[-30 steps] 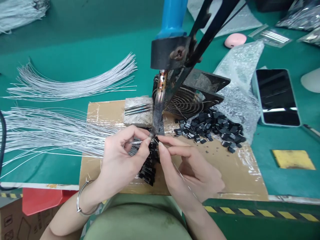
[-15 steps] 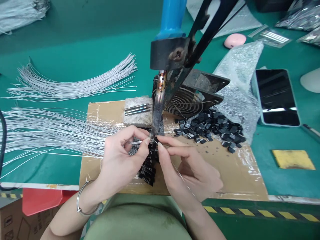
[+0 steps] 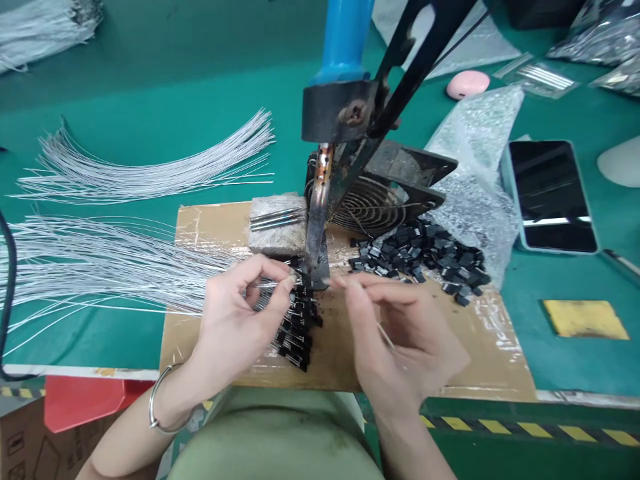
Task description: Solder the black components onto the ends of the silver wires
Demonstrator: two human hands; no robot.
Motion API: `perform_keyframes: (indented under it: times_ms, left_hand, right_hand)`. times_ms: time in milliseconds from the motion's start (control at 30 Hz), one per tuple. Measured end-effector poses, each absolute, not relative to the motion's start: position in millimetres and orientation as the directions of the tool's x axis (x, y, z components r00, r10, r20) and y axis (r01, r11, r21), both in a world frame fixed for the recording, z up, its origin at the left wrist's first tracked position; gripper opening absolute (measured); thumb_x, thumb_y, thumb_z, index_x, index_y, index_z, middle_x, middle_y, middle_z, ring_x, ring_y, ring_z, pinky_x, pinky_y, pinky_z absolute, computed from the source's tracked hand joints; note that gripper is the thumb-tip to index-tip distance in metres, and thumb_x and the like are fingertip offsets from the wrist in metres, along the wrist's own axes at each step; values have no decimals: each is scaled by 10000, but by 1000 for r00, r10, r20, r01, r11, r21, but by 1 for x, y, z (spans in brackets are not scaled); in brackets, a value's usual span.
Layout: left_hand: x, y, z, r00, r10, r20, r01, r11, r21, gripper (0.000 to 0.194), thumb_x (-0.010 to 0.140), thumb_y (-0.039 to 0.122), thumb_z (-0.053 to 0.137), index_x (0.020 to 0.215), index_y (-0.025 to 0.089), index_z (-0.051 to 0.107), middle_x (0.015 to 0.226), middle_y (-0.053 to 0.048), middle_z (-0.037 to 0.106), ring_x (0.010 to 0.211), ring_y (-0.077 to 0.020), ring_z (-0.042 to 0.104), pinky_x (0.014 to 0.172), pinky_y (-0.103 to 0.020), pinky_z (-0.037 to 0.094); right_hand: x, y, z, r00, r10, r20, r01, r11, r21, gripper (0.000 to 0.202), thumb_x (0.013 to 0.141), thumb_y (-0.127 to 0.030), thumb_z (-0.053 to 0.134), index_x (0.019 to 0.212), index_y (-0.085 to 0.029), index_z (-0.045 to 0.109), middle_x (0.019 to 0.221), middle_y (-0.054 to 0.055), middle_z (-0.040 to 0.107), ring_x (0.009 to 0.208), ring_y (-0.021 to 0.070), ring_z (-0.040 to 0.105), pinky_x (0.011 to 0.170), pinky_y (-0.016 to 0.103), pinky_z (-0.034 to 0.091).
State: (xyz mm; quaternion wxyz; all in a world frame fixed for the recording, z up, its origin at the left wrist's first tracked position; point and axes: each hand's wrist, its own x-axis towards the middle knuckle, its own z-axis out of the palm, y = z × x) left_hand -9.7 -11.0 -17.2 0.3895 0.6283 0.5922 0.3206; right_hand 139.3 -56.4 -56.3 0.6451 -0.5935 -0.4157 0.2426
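Note:
My left hand (image 3: 243, 320) pinches the end of a thin grey-white wire, just left of the soldering iron (image 3: 316, 233) tip; the fingertips hide the end. My right hand (image 3: 400, 333), slightly blurred, is closed on a thin strand of solder wire (image 3: 385, 335), to the right of the tip and apart from it. The iron hangs in a black clamp (image 3: 333, 112), its tip pointing down. Below the tip, several wires with black connectors (image 3: 295, 343) lie bunched on the cardboard (image 3: 345, 360).
A fan (image 3: 373, 203) stands behind the iron beside a pile of loose black connectors (image 3: 420, 250). White wires (image 3: 100, 260) spread leftward, another bundle (image 3: 150, 173) behind them. A phone (image 3: 553, 200), yellow sponge (image 3: 585, 319) and bubble wrap (image 3: 480, 160) lie right.
My right hand has moved right, away from the iron tip, with the solder wire. My left hand has shifted slightly left, still pinching the wire.

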Motion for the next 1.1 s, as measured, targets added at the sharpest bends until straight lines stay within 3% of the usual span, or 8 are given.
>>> perform_keyframes:
  times_ms: [67, 167, 267, 367, 467, 567, 900, 1100]
  left_hand:
    - [-17, -13, -21, 106, 994, 24, 553, -79, 830, 114, 896, 153, 729, 793, 200, 740, 883, -6, 786, 558, -97, 533, 516, -257, 432]
    - [-29, -17, -23, 123, 978, 167, 595, -207, 777, 109, 905, 125, 738, 885, 223, 782, 979, -31, 801, 891, -186, 720, 826, -324, 564]
    - [-44, -13, -19, 76, 955, 287, 664, -263, 699, 133, 910, 130, 738, 926, 255, 778, 997, -25, 802, 982, -229, 721, 960, -408, 545]
    - [-67, 11, -18, 100, 918, 383, 789, -307, 532, 107, 922, 164, 725, 927, 266, 756, 1012, -25, 807, 972, -254, 713, 960, -436, 532]
    - [-97, 59, -27, 230, 906, 356, 899, -337, 278, 124, 993, 224, 621, 990, 234, 745, 1047, -98, 788, 1042, -318, 682, 974, -484, 506]
    - [-121, 111, -44, 414, 892, 182, 894, -436, 103, 234, 1014, 194, 511, 1130, 191, 714, 1202, -170, 714, 1181, -382, 609, 1032, -558, 453]
    - [-133, 159, -55, 456, 870, 186, 831, -491, 261, 109, 927, 85, 577, 958, 185, 608, 1244, -167, 665, 1228, -371, 596, 1059, -556, 443]
    - [-149, 158, -40, 270, 900, 342, 773, -415, 480, 87, 1026, 199, 502, 1101, 222, 539, 944, -69, 734, 872, -222, 740, 810, -416, 566]
  right_hand:
    - [153, -55, -60, 651, 733, 197, 149, 130, -980, 89, 899, -165, 780, 922, -202, 702, 697, -50, 719, 592, 126, 686, 607, 269, 556]
    - [185, -54, -71, 754, 644, 131, 71, 119, -990, 237, 961, -361, 694, 827, -175, 753, 651, -5, 662, 544, 150, 610, 546, 312, 508]
    - [214, -55, -85, 798, 602, 17, -28, 65, -997, 527, 962, -614, 552, 891, -156, 804, 861, 124, 742, 761, 233, 717, 734, 444, 614]
    - [226, -55, -92, 766, 642, 26, 3, 37, -999, 563, 942, -655, 521, 918, -168, 802, 826, 143, 739, 806, 294, 743, 754, 521, 630]
    - [224, -53, -92, 776, 630, 32, 27, 18, -999, 602, 927, -712, 515, 925, -165, 766, 767, 115, 723, 715, 271, 725, 733, 492, 608]
    - [219, -52, -92, 776, 628, 53, 79, -13, -997, 660, 924, -770, 486, 898, -161, 740, 765, 112, 725, 682, 250, 713, 721, 453, 585]
    - [218, -53, -94, 796, 605, 15, 69, -66, -995, 641, 889, -769, 507, 796, -172, 719, 770, 117, 724, 644, 247, 690, 718, 465, 561]
    - [214, -55, -91, 793, 609, 34, 83, -54, -995, 579, 902, -728, 547, 797, -182, 707, 806, 107, 719, 641, 237, 681, 706, 457, 553]
